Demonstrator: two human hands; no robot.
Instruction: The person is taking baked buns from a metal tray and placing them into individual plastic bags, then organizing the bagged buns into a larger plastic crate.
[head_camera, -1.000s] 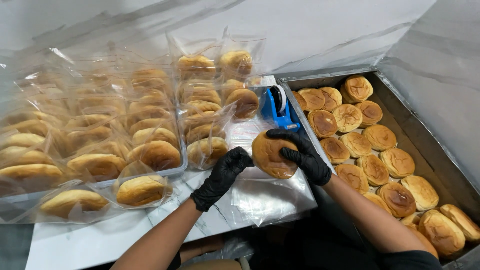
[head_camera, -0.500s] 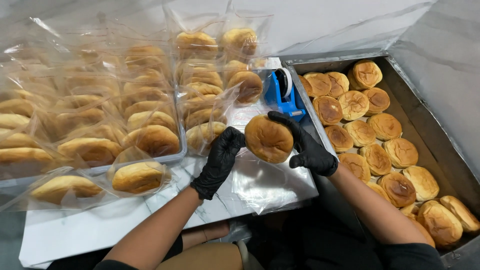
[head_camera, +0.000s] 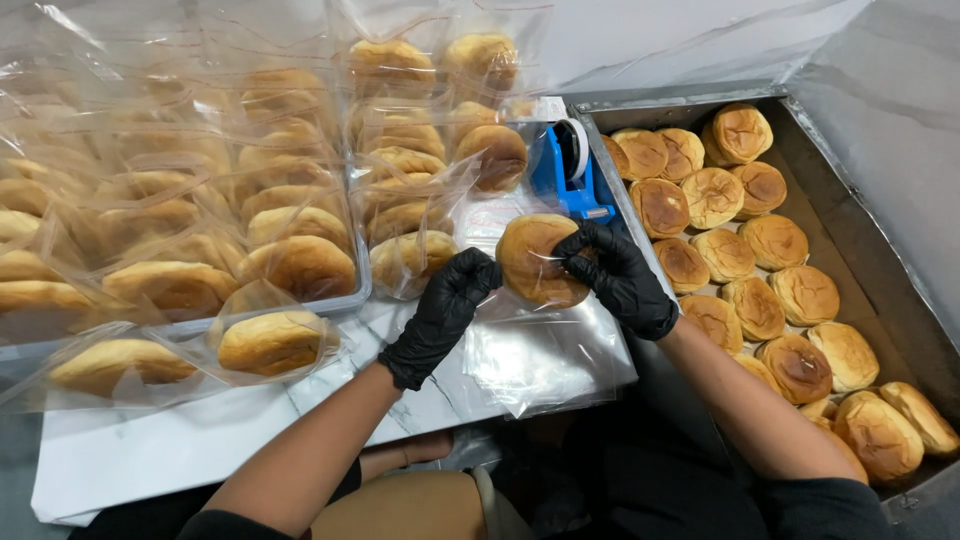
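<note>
Both my hands wear black gloves. My right hand (head_camera: 615, 275) grips a round golden bun (head_camera: 535, 258) that sits inside a clear plastic bag (head_camera: 500, 305). My left hand (head_camera: 445, 305) pinches the bag's left edge right beside the bun. They are held just above a stack of empty clear bags (head_camera: 545, 360) lying on the white marble counter (head_camera: 150, 450). A blue tape dispenser (head_camera: 565, 170) stands just beyond the bun.
A metal tray (head_camera: 850, 200) on the right holds several unwrapped buns (head_camera: 760, 300). On the left, a tray (head_camera: 340, 300) is piled with several bagged buns (head_camera: 290, 265); two more bagged buns (head_camera: 270, 340) lie on the counter in front of it.
The bun in its bag has risen slightly and both hands have closed in around it; my left hand has moved up to the bag's edge.
</note>
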